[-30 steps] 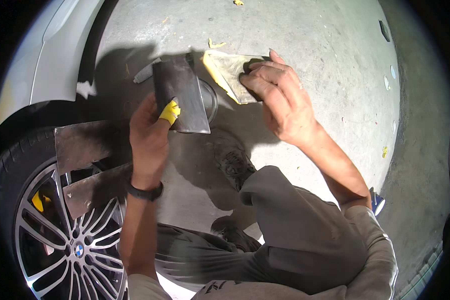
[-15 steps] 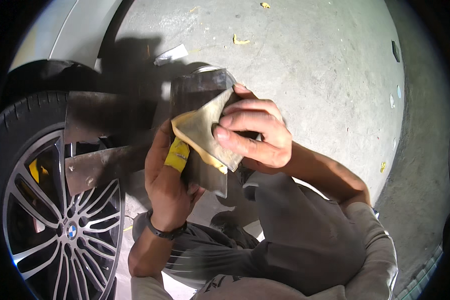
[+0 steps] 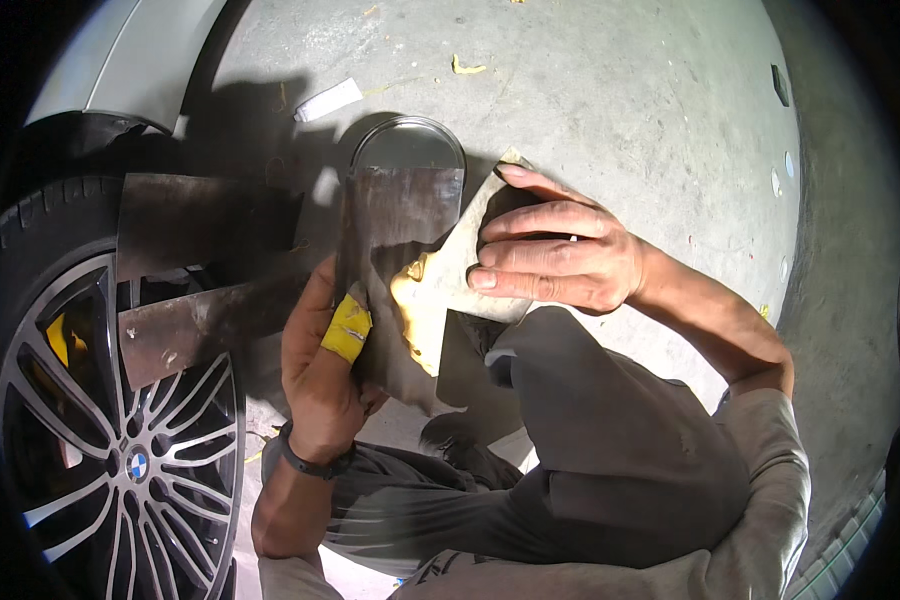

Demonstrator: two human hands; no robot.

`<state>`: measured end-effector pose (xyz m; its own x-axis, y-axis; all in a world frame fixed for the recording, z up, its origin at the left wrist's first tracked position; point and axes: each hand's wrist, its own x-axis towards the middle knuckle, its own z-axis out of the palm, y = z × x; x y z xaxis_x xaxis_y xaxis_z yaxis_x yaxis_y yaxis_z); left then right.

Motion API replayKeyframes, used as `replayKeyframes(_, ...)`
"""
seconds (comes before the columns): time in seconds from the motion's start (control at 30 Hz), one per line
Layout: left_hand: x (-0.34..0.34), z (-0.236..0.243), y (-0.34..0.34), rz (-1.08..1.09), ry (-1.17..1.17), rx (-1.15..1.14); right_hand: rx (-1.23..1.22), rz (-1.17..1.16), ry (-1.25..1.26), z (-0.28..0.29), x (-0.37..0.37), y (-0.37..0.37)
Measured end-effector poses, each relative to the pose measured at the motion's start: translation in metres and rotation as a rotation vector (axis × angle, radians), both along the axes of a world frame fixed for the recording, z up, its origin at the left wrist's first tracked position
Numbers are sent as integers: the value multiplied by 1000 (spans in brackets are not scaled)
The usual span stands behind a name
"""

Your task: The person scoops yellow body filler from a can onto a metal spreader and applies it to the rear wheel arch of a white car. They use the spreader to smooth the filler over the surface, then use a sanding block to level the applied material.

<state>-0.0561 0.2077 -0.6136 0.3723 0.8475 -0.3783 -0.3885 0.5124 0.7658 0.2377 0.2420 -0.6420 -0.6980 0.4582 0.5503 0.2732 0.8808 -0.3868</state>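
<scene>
My left hand (image 3: 320, 390), with yellow tape (image 3: 346, 328) round its thumb, grips a dark, stained flat plate (image 3: 395, 215). My right hand (image 3: 560, 262) grips a pale, flat, square-edged spreader (image 3: 460, 290) in bent fingers. A lump of yellow paste (image 3: 418, 330) lies along the spreader's left edge, against the plate's face. Behind the plate is a round metal tin (image 3: 407, 148), partly hidden by it.
The car body (image 3: 140, 55) and spoked wheel (image 3: 45, 230) are at left, with two dark plates (image 3: 205, 225) in front of the wheel. A white tube (image 3: 325, 100) and yellow scraps (image 3: 467, 64) lie on the concrete floor. My bent leg (image 3: 620, 430) is below my hands.
Since a second ago, my right hand brought the spreader down onto the plate, then moved it rightward, uncovering more of the plate. My left hand moved lower and rightward with the plate.
</scene>
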Motion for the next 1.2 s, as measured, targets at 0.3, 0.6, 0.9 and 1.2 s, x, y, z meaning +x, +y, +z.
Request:
replayKeyframes(0.3, 6, -3, 5, 166, -76, 62, -200, -304, 167, 3, 7, -4)
replayKeyframes(0.6, 2, -26, 20, 294, -118, 361, -1152, -243, 962, 16, -21, -17)
replayKeyframes(0.9, 6, -45, 23, 486, 8, 425, -1278, -253, 626, 9, -63, -27)
replayKeyframes(1.2, -28, -55, 16, 524, 493, 417, -1307, -758, 112, -87, -58, 44)
